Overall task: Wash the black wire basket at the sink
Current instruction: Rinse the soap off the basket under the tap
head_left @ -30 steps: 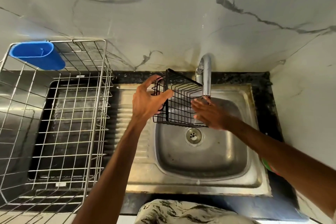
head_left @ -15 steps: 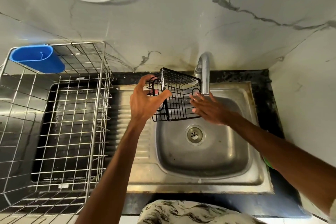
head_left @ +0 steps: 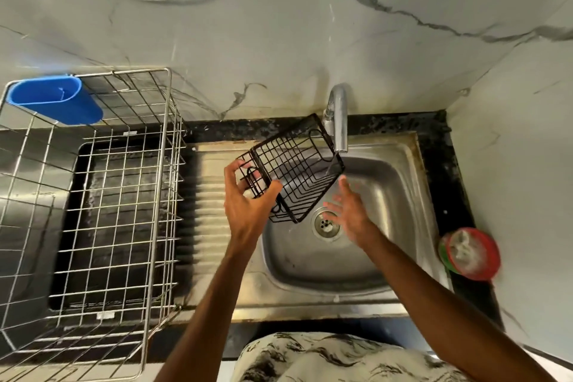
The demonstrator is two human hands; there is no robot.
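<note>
1. My left hand [head_left: 248, 205] grips the black wire basket [head_left: 294, 170] by its left end, thumb on the near side and fingers curled in among the wires
2. The basket hangs tilted over the sink [head_left: 403, 195], clear of the steel, at about 11 o'clock from the drain [head_left: 324, 223]; its far corner sits just under the spout of the tap [head_left: 336, 121], which stands at 12 o'clock of the basin
3. My right hand [head_left: 350, 211] is wide open, fingers straight and spread, holding nothing; it is at about 2 o'clock from the drain, just beside the basket's lower right edge, and I cannot tell whether a fingertip brushes the wire
4. A thin stream seems to fall from the spout onto the basket's right side, so I judge this to be the rinsing step, part way through
5. Next I would bring the open right hand onto the wires to rub them, while the left hand turns the basket so each face passes under the water; the grip must stay firm, since wet wire slips
6. A steel dish rack [head_left: 124, 195] stands at 9 o'clock of the sink with a blue holder [head_left: 55, 99] at its far left corner; a red and green tub [head_left: 469, 253] sits on the black worktop [head_left: 440, 164] at 3 o'clock
</note>
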